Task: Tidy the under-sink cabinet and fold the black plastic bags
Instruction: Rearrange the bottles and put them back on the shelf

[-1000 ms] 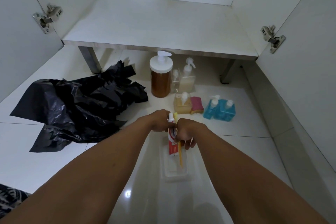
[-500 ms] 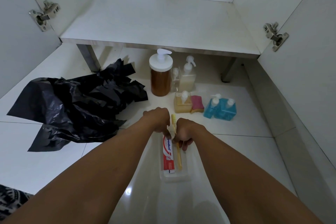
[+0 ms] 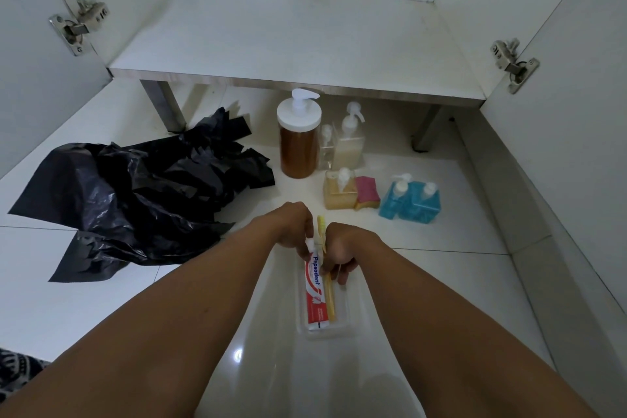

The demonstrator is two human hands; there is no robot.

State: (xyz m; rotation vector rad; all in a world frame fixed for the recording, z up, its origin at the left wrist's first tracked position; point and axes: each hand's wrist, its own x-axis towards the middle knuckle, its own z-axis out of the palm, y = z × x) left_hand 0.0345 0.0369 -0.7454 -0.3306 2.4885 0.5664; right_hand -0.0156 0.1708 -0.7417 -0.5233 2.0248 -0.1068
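Your left hand pinches cap end of toothpaste tube with fingertips. Fingers of your right hand curl round yellow toothbrush. Both items lie lengthwise in clear tray on floor, tube on left, brush touching it on right. Black plastic bags heaped crumpled on floor to your left. Amber pump bottle nearly full; two blue pump bottles stand near cabinet front.
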